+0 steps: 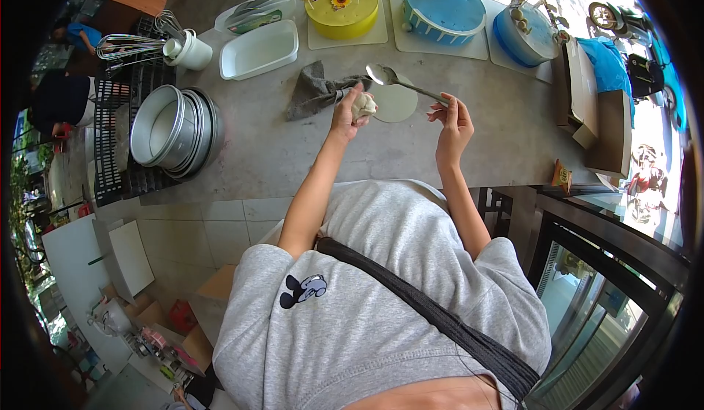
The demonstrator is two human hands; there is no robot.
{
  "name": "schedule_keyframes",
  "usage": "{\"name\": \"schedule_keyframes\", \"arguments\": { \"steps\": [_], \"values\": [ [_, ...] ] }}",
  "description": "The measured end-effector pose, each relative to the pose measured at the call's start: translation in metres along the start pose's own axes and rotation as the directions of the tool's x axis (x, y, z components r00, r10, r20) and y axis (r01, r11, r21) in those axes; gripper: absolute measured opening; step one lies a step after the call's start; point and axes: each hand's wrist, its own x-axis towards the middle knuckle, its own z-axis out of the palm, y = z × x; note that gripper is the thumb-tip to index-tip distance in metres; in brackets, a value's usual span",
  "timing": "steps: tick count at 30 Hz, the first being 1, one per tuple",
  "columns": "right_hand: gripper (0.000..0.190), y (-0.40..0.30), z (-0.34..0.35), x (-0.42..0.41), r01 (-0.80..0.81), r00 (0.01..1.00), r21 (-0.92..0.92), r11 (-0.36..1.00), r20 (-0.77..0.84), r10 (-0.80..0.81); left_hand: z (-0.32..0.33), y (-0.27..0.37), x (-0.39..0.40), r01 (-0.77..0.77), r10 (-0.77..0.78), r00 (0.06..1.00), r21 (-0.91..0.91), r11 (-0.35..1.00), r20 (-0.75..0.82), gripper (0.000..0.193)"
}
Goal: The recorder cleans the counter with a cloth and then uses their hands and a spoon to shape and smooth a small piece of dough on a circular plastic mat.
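Note:
In my left hand is a small pale, lumpy piece, perhaps dough or cream; its exact material cannot be told. My right hand grips the handle of a metal spoon, whose bowl points left, above the left fingertips. Below the spoon, a thin round pale disc lies on the grey table. A crumpled dark grey cloth rests just left of my left hand.
Along the far side stand a yellow cake, a blue drip cake and another blue cake. Stacked round metal pans, whisks and a white plastic tub are at left. Cardboard boxes stand at right.

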Motion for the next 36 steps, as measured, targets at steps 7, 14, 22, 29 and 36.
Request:
{"name": "schedule_keyframes", "arguments": {
  "steps": [7, 14, 22, 29, 36],
  "values": [
    [0.026, 0.004, 0.019, 0.014, -0.093, 0.995, 0.046, 0.995, 0.044, 0.091, -0.01, 0.008, -0.006, -0.015, -0.018, 0.986, -0.195, 0.981, -0.167, 0.033],
    [0.025, 0.055, 0.138, 0.063, -0.209, 0.926, 0.066, 0.976, 0.333, 0.175, -0.009, 0.018, -0.045, 0.015, -0.04, 0.997, -0.344, 0.939, -0.066, 0.025],
    [0.024, 0.139, 0.27, 0.073, -0.341, 0.815, -0.155, 0.927, 0.442, 0.374, -0.05, 0.045, -0.074, -0.113, -0.03, 0.893, -0.288, 0.951, -0.45, 0.03],
    [0.04, 0.151, 0.254, 0.065, -0.442, 0.702, -0.295, 0.847, 0.474, 0.531, -0.072, 0.07, -0.085, -0.364, 0.183, 0.796, -0.215, 0.906, -0.577, 0.028],
    [0.051, 0.069, 0.155, -0.016, -0.926, 0.376, 0.222, 0.304, 0.586, 0.718, -0.016, 0.054, -0.043, -0.451, 0.593, 0.8, 0.561, 0.694, -0.09, 0.035]
  ]
}}
